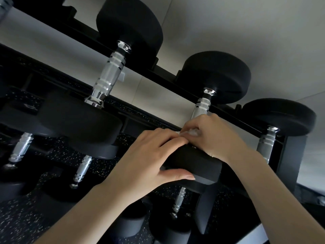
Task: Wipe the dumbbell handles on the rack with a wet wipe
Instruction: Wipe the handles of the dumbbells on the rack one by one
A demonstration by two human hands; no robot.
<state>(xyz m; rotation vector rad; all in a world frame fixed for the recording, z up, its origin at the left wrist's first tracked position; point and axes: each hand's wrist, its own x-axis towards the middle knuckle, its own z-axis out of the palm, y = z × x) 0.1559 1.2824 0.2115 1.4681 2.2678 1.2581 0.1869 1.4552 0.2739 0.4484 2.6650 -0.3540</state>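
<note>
A black rack [165, 72] holds several black dumbbells with chrome knurled handles. My right hand [209, 136] is wrapped around the lower part of the middle top-row handle [202, 107], with a white wet wipe [190, 133] bunched under its fingers. My left hand [151, 159] grips the near head [193, 163] of that same dumbbell, thumb beneath it and fingers over its top. The bigger dumbbell's handle [110, 71] to the left is bare, as is the one [266, 144] at the right.
A lower row of dumbbells with chrome handles [82, 170] [179, 199] sits beneath my arms. Black speckled rubber flooring [21, 224] lies below. The rack's upright post [290, 159] stands at the right, against a pale wall [246, 32].
</note>
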